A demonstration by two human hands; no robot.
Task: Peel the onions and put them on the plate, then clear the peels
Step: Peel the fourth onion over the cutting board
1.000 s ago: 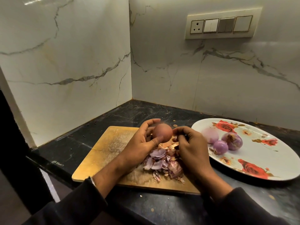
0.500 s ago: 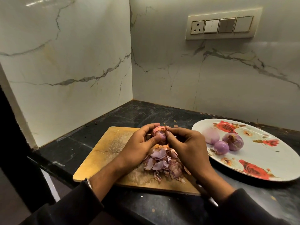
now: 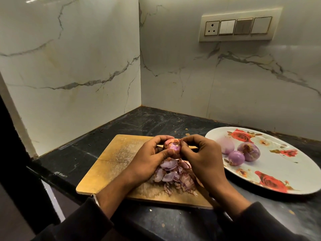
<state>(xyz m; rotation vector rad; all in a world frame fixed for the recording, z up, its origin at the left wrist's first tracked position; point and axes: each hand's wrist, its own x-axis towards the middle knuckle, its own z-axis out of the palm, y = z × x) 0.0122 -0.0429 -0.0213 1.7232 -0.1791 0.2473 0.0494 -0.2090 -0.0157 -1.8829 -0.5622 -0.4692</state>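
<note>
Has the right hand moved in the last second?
Yes. The right hand has shifted left toward the onion, away from the plate, and now pinches its skin.

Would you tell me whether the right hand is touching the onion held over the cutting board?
Touching. The head view shows the right hand with its fingertips pinching the top of the onion, which the left hand grips from the other side.

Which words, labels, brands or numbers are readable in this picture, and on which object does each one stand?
No readable text.
The switch panel shows no lettering.
The plate bears only painted roses.
The pale mark on the counter edge is too blurred to read.
</note>
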